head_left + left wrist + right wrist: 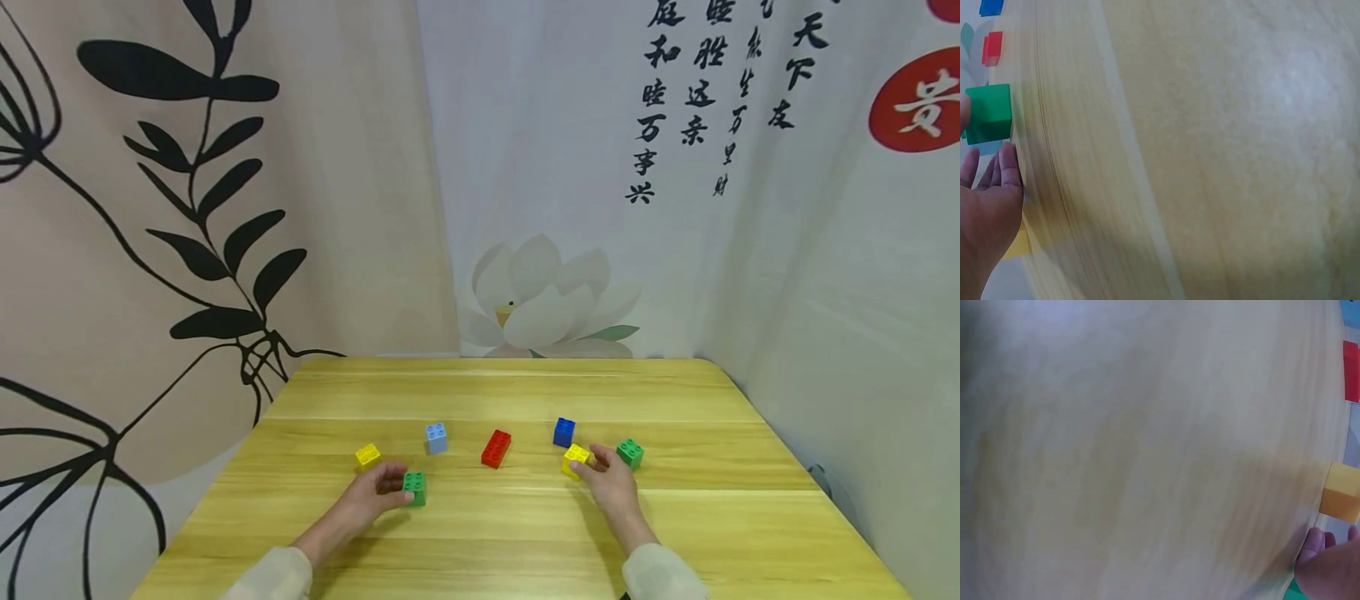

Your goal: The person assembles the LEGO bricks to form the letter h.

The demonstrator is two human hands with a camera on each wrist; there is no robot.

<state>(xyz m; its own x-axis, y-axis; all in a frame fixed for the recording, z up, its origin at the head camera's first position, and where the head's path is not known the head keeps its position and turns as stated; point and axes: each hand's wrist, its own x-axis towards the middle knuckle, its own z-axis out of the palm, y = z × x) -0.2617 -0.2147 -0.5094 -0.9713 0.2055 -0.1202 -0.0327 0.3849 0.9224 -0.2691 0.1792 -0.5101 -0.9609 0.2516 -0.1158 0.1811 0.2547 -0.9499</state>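
Note:
The left hand [369, 497] is beside a green block [414, 489] with studs on top. Its thumb overlaps the block's near left edge, while the other fingers are loosely bent to the left; in the left wrist view a narrow gap shows between those fingertips and the green block [989, 114]. The right hand [611, 483] is at a yellow block [575, 461], thumb at its near side and index finger off to its right. In the right wrist view the visible fingertips stand a little apart from the yellow block [1341, 492]. Contact of either thumb cannot be told surely.
A second yellow block [367, 456] lies behind the left hand, with a light blue block [437, 438] to its right. A red block [496, 449] lies mid-table. Near the right hand are a dark blue block [564, 432] and another green block [630, 453]. A printed curtain hangs behind the wooden table [495, 550].

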